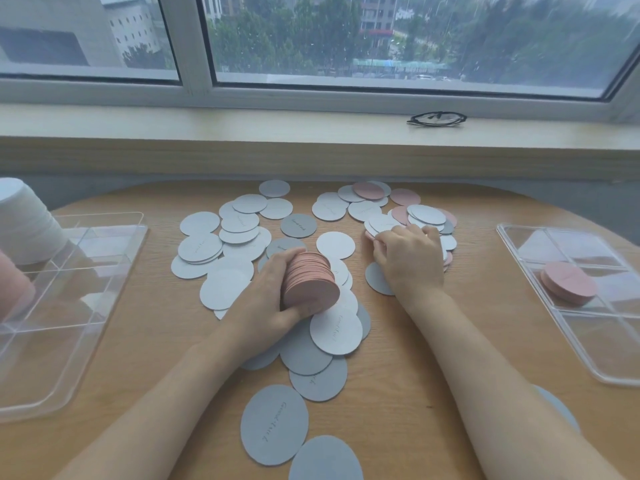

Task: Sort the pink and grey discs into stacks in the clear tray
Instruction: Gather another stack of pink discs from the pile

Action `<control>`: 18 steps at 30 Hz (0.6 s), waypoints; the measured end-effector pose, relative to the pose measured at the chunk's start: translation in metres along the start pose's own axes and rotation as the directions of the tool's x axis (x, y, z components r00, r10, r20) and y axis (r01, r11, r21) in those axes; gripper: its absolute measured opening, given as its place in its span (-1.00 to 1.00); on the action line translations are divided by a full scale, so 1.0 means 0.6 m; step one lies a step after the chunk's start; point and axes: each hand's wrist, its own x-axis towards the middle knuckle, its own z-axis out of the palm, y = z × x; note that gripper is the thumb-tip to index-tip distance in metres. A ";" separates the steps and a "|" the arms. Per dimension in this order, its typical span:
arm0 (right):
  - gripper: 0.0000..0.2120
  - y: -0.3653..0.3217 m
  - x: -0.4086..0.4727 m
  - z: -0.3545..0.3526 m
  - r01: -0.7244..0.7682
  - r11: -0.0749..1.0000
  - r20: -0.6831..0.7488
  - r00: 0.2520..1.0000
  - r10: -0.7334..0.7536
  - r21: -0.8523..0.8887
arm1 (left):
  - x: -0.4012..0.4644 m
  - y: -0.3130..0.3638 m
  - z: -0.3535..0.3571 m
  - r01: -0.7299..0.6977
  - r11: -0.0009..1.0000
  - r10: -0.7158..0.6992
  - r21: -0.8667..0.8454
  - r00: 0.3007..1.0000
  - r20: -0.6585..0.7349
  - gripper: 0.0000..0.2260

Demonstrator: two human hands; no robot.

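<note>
Left hand (268,292) grips stack of pink discs (310,284) on edge; right hand (408,258), just beside it, pinches a pink disc (370,236) from the scattered pile on the table (433,358).

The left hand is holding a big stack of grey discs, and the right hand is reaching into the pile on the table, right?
Almost. The head view shows the stack in the left hand is pink, not grey. The rest is right: the right hand is reaching into the pile of loose discs on the table.
</note>
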 end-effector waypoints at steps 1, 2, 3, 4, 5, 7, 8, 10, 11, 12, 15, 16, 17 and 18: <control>-0.69 0.001 0.000 -0.002 -0.007 1.000 -0.047 0.999 0.008 0.024 | 0.000 0.000 0.000 0.001 1.000 -0.001 -0.009 1.000 -0.002 -0.27; -0.73 0.001 0.000 -0.005 -0.014 0.998 -0.085 0.996 0.019 0.055 | 0.000 0.000 0.000 0.005 1.000 -0.005 -0.019 1.000 -0.003 -0.27; -0.76 0.002 0.000 -0.007 -0.023 0.995 -0.119 0.992 0.035 0.095 | 0.000 0.000 0.000 0.009 1.000 -0.009 -0.028 1.000 -0.004 -0.26; -0.80 0.001 0.000 -0.011 -0.035 0.989 -0.153 0.986 0.058 0.146 | 0.000 0.000 0.000 0.011 0.999 -0.011 -0.034 1.000 -0.003 -0.26; -0.84 -0.002 -0.001 -0.015 -0.044 0.977 -0.182 0.980 0.083 0.207 | 0.000 0.000 0.000 0.011 0.999 -0.011 -0.038 1.000 -0.001 -0.26; -0.88 -0.014 -0.007 -0.031 -0.026 0.928 -0.195 0.975 0.106 0.372 | 0.000 -0.001 -0.001 0.006 0.999 -0.006 -0.043 1.000 0.000 -0.26; -0.88 -0.022 -0.012 -0.042 -0.012 0.874 -0.171 0.979 0.108 0.485 | 0.001 -0.001 -0.002 0.002 0.999 -0.002 -0.045 1.000 0.000 -0.26; -0.87 -0.038 -0.024 -0.067 -0.054 0.707 -0.047 0.991 0.123 0.706 | 0.001 -0.001 -0.003 -0.001 0.999 0.001 -0.052 1.000 0.002 -0.25; -0.87 -0.047 -0.030 -0.078 -0.120 0.618 0.046 0.990 0.134 0.777 | 0.001 0.000 -0.003 -0.005 0.998 0.005 -0.057 1.000 0.001 -0.25; -0.87 -0.056 -0.033 -0.088 -0.181 0.543 0.129 0.983 0.134 0.820 | 0.001 0.002 -0.003 -0.012 0.998 0.013 -0.062 1.000 0.001 -0.25; -0.85 -0.074 -0.036 -0.087 -0.289 0.392 0.269 0.957 0.107 0.874 | 0.001 0.003 -0.003 -0.034 0.997 0.034 -0.074 0.999 0.005 -0.23; -0.86 -0.078 -0.036 -0.083 -0.319 0.328 0.303 0.948 0.100 0.889 | 0.002 0.003 -0.003 -0.034 0.997 0.035 -0.075 0.999 0.007 -0.21; -0.88 -0.079 -0.037 -0.080 -0.346 0.255 0.332 0.938 0.098 0.903 | 0.002 0.004 -0.003 -0.032 0.997 0.033 -0.075 0.999 0.008 -0.20; -0.89 -0.080 -0.037 -0.077 -0.365 0.191 0.352 0.931 0.098 0.911 | 0.003 0.005 -0.004 -0.031 0.997 0.032 -0.073 0.999 0.007 -0.18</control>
